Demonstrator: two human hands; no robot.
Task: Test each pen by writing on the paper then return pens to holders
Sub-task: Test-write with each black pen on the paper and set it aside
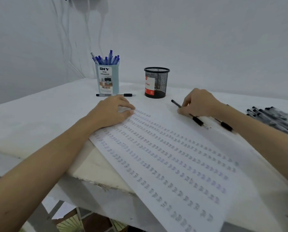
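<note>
Head view: we see the right hand (200,102) pinching a slim black plastic pen (188,113) at mid-barrel, its tip end low on the large white sheet of paper (181,164) covered in rows of test marks, near the sheet's far edge. The left hand (112,111) presses the sheet flat with straight fingers. We judge the pen light, rigid and smooth; the dark grip sleeve near the tip offers the surest hold. The black wire-mesh holder (156,82) stands just beyond.

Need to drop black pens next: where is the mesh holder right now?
In the head view, the black mesh holder stands upright at the table's far side, right of the blue DIY organizer and just beyond the right hand.
</note>
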